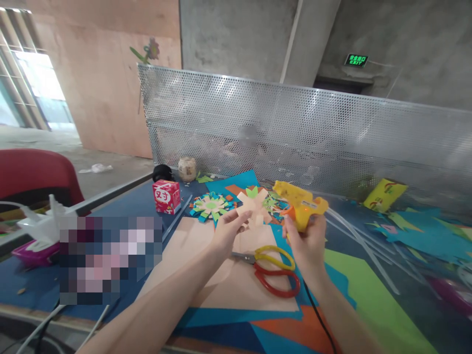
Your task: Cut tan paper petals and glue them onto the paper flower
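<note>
My left hand [231, 227] is closed on a peach felt flower shape [254, 200], holding it by its lower left edge. A green piece sits at the flower's top petal. In my right hand [309, 242] is a yellow hot glue gun [304, 204], its nozzle pointing left above the flower and a finger at the orange trigger. Whether the nozzle touches the felt I cannot tell. Scissors [250, 258] with yellow and red handles lie below the hands on a peach felt sheet [206, 275]. Left of the flower lies a layered, many-coloured felt flower [212, 205].
A red box [166, 196], a jar [187, 169] and a purple container [37, 253] stand on the left. Clear glue sticks [372, 250], blue felt scraps [427, 231] and a yellow packet [385, 194] lie right. A perforated metal screen [295, 128] borders the back. A black cord [319, 314] hangs below the right hand.
</note>
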Available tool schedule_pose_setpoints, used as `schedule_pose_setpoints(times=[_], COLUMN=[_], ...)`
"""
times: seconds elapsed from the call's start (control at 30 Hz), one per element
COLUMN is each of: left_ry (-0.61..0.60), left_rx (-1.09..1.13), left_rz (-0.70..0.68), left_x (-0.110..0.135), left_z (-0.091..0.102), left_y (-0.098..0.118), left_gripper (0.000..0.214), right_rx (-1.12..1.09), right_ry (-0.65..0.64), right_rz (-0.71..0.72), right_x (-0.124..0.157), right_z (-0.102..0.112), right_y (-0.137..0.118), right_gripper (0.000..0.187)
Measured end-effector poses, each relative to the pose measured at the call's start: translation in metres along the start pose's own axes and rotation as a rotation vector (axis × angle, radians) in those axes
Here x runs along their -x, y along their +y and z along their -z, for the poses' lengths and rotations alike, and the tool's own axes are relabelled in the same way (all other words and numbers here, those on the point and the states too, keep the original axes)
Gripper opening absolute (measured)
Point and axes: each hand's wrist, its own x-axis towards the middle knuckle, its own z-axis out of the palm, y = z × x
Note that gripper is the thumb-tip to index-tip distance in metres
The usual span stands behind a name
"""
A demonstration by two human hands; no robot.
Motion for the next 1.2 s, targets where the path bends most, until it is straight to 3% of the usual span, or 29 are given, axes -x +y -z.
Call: schedule_pose_setpoints(times=[0.1, 0.2, 0.3, 0.4, 0.53, 0.83, 1.2], left_ry=[0.028, 0.085, 0.116, 0.075, 0.031, 0.062, 0.031], left_rx=[0.02, -0.014, -0.054, -0.09, -0.112, -0.016, 0.023], left_rz=[-0.085, -0.237, -0.36, -0.413, -0.41, -0.302, -0.278], left_x=[-0.002, -0.004, -0.005, -0.005, -0.005, -0.002, -0.001], left_z=[0.002, 0.005, 0.008, 0.01, 0.01, 0.005, 0.003], left_y=[0.004, 0.011, 0.016, 0.016, 0.01, 0.014, 0.014], left_gripper=[0.017, 0.013, 0.01, 0.008, 0.011, 0.012, 0.01], right_rx=[-0.17, -0.199, -0.102, 0.082, 0.255, 0.434, 0.466], right_ry=[-0.035, -0.074, -0.004, 0.09, 0.192, 0.024, -0.015], right_rz=[-0.08, -0.165, -0.201, -0.15, -0.129, -0.046, -0.028], right_x=[-0.004, -0.006, -0.004, -0.003, -0.003, 0.001, 0.001], right_z=[0.005, 0.007, 0.006, 0.006, 0.009, 0.008, 0.006], right_y=[-0.005, -0.007, -0.005, -0.007, -0.011, 0.001, 0.008], right_gripper=[0.021, 0.028, 0.04, 0.045, 0.038, 0.033, 0.035])
